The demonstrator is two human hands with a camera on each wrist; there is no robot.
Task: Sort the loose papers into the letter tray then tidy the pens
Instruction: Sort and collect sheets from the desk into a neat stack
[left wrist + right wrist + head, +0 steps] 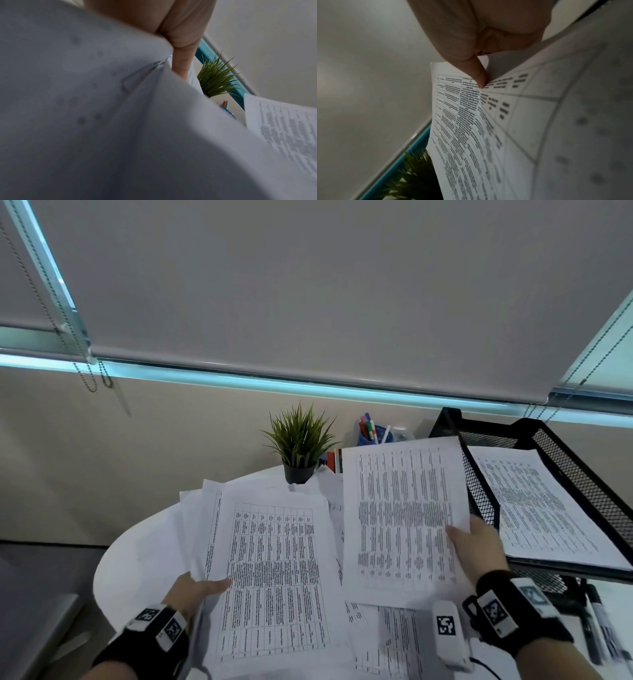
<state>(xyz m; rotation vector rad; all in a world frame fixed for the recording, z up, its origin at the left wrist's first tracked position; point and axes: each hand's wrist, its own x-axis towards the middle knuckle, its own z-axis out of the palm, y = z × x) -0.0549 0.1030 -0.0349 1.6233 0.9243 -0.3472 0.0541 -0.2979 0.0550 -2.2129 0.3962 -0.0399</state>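
My left hand point(202, 587) grips a stack of printed papers point(270, 563) by its left edge, thumb on top, raised over the white table point(137, 559). In the left wrist view the same stack point(102, 108) fills the frame, a paper clip point(137, 78) on it. My right hand point(476, 546) pinches a single printed sheet point(400, 515) at its right edge, held up just left of the black mesh letter tray point(479, 491). The wrist view shows the thumb on this sheet point(462, 115). A printed page point(534, 508) lies in the tray. Pens stand in a blue cup point(371, 436).
A potted green plant point(299, 446) stands at the table's back, with small books point(334, 462) beside it. More loose papers point(387, 642) lie under my hands. Dark markers point(596, 618) lie at the right under the tray. A closed roller blind point(308, 285) covers the window behind.
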